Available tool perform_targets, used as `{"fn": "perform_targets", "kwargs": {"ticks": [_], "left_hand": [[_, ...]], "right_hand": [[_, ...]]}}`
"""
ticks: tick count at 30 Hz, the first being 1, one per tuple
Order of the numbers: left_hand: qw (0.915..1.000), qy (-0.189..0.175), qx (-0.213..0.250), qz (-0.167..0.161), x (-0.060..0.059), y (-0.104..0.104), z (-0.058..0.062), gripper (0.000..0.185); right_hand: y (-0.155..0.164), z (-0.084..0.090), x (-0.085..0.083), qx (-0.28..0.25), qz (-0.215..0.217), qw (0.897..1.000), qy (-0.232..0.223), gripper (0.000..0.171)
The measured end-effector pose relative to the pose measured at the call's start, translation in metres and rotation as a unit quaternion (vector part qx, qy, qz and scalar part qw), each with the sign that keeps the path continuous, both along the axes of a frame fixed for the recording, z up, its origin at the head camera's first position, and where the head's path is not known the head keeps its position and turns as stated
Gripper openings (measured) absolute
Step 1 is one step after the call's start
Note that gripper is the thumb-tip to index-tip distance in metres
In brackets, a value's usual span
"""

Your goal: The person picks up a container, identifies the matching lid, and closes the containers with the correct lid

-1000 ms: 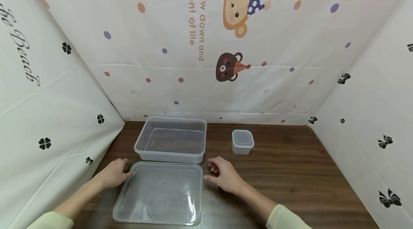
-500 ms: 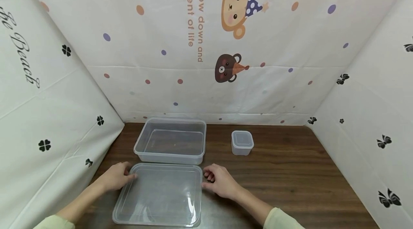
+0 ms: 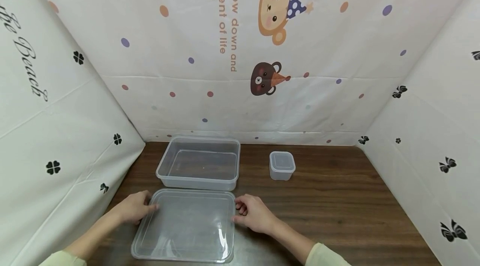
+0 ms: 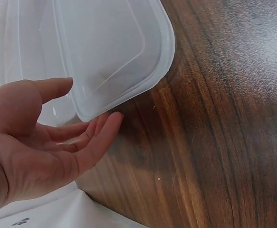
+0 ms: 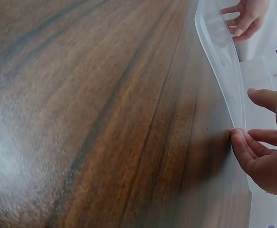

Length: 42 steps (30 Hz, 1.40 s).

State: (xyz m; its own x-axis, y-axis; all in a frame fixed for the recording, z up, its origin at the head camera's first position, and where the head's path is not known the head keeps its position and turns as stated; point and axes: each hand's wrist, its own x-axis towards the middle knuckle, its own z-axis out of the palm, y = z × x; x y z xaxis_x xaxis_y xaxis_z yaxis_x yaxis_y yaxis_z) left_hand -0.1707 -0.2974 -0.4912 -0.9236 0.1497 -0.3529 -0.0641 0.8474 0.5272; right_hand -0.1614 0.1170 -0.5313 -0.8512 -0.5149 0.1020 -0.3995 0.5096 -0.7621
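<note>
A large clear rectangular plastic lid (image 3: 187, 226) lies flat on the table in front of me. My left hand (image 3: 131, 207) is at its far left corner. In the left wrist view the thumb (image 4: 57, 89) extends over the lid while the fingers (image 4: 100, 140) reach just beneath its edge. My right hand (image 3: 256, 215) is at the lid's right edge. The right wrist view shows its fingertips (image 5: 238, 137) right at the rim, with the thumb (image 5: 266, 99) standing apart from them. Behind the lid stands a large clear uncovered food container (image 3: 202, 183).
A small clear lidded box (image 3: 282, 168) stands at the back right on the dark wood table (image 3: 330, 199). White printed cloth (image 3: 180, 103) encloses the back and both sides. The large container nearly meets the lid's far edge.
My right hand has come nearer and leftward to the lid's right edge. The left hand has shifted slightly right, its thumb now over the lid. The lid and boxes stay put.
</note>
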Motion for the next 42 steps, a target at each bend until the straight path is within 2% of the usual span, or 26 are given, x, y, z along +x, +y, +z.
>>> {"fn": "perform_targets", "kwargs": {"ticks": [8,14,18,28,36,42], "left_hand": [[0.9989,-0.037,0.025,0.013,-0.001,-0.002,0.001,0.060],[0.9996,-0.023,0.007,0.016,0.000,0.000,-0.002,0.060],[0.9997,-0.021,0.004,0.013,0.002,0.001,0.000,0.061],[0.9996,0.005,0.019,0.019,0.006,0.003,0.019,0.060],[0.9993,0.029,-0.015,-0.016,0.007,0.004,0.036,0.072],[0.9987,0.031,-0.025,-0.031,0.008,0.004,0.044,0.075]], "right_hand": [[-0.002,-0.001,0.003,-0.010,-0.011,1.000,0.004,0.045],[-0.005,-0.001,0.006,-0.032,-0.024,0.999,-0.002,0.043],[-0.005,-0.001,0.008,-0.039,-0.032,0.999,-0.007,0.043],[-0.003,0.001,0.012,-0.082,-0.058,0.995,-0.024,0.043],[-0.003,0.009,0.015,-0.130,-0.091,0.984,-0.077,0.043],[0.000,0.019,0.017,-0.178,-0.106,0.966,-0.157,0.046]]}}
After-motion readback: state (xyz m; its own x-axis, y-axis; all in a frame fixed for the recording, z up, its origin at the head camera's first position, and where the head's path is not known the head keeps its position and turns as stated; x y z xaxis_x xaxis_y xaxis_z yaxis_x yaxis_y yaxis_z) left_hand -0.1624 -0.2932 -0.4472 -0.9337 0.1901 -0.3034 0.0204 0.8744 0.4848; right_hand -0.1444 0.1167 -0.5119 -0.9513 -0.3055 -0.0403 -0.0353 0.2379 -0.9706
